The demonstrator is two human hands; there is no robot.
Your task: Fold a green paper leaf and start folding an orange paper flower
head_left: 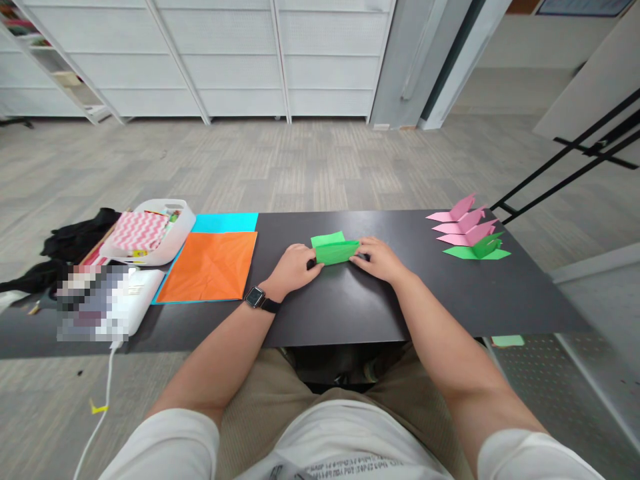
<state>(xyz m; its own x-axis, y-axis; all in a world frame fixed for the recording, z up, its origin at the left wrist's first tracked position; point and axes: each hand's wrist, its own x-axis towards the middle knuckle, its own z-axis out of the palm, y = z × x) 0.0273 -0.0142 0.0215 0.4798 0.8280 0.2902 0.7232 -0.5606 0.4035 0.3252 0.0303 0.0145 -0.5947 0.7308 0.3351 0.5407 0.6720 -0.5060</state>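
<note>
A partly folded sheet of green paper (pixel 336 252) is held over the middle of the dark table, its upper flap showing behind the front fold. My left hand (pixel 296 267) pinches its left end between thumb and fingers, with a black watch on that wrist. At the right end, my right hand (pixel 376 260) grips the paper the same way. To the right stand several folded paper birds: pink ones (pixel 467 227) in a row and a green one (pixel 480 250) nearest me.
Orange paper (pixel 210 267) lies over blue paper (pixel 227 223) on the left. Beyond it are a white basket (pixel 177 243) of supplies, black cloth (pixel 80 237) and a white device with a cable (pixel 109 380). The dark table (pixel 350 320) has its front edge at my lap.
</note>
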